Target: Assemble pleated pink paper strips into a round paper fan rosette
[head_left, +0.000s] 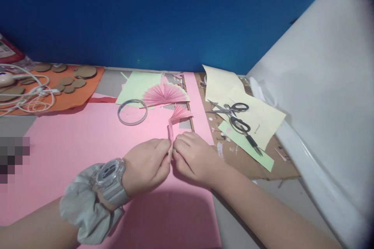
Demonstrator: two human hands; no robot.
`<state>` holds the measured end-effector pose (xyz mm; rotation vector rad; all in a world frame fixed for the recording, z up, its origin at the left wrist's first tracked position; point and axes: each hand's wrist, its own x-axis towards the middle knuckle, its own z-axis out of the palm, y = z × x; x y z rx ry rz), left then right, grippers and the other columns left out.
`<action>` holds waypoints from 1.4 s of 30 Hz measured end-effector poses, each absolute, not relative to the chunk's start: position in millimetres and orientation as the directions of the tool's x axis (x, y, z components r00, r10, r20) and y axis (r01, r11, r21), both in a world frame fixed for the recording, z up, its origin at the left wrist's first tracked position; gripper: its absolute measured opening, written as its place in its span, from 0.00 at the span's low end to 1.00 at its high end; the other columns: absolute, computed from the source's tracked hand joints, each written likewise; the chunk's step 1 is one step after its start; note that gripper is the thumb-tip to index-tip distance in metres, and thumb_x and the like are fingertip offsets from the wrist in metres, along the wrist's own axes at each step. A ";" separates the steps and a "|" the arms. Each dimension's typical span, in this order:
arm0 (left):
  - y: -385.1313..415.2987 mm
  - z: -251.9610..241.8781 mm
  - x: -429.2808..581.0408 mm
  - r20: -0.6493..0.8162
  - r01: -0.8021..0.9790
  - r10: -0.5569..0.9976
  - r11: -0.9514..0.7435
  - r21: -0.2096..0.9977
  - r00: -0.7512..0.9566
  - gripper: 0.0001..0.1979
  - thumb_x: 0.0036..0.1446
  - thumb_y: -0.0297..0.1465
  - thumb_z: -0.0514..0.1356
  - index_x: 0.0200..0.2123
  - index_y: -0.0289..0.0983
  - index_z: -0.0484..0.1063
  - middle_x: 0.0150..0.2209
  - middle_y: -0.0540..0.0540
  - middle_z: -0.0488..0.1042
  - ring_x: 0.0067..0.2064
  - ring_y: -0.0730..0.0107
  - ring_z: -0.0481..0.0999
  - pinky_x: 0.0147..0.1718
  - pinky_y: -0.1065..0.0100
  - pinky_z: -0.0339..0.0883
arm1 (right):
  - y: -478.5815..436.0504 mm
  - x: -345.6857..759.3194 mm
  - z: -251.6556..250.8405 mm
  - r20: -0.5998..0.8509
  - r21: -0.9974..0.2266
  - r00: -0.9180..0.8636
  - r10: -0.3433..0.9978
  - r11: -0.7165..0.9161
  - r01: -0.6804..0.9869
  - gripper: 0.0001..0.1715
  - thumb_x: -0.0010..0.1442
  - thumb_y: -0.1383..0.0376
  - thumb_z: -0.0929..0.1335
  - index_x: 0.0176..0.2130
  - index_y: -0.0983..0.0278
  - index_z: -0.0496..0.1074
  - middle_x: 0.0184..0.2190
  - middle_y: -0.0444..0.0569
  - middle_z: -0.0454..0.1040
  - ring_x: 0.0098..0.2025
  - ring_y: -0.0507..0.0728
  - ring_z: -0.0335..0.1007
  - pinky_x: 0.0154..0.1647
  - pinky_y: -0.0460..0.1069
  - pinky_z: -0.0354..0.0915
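Accordion-pleated pink paper (171, 129), far end fanned rightward, near end narrow, pinched by the person's left hand (147, 166) and right hand (195, 157)

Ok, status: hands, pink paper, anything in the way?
Left hand, right hand pinching folded paper. Fan beyond, scissors off right; neither touching hands.

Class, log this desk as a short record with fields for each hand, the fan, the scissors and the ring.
Left hand: pinching folded pink paper; watch on wrist
Right hand: at the same paper, close beside the left
Pink fan: spread, overlapping a green sheet
Scissors: blades apart, partly on pale yellow paper
Gray ring: lying left of the fan
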<state>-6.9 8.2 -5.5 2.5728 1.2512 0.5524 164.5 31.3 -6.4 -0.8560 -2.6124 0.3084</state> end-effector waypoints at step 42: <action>13.8 2.3 -9.0 -0.013 0.659 0.875 -0.355 0.663 0.484 0.10 0.60 0.30 0.44 0.27 0.37 0.57 0.24 0.50 0.62 0.26 0.70 0.61 0.27 0.67 0.54 | 30.0 163.8 -2.1 0.198 -0.464 -0.658 0.727 0.661 0.590 0.09 0.58 0.71 0.57 0.26 0.63 0.58 0.24 0.45 0.62 0.28 0.53 0.56 0.31 0.49 0.54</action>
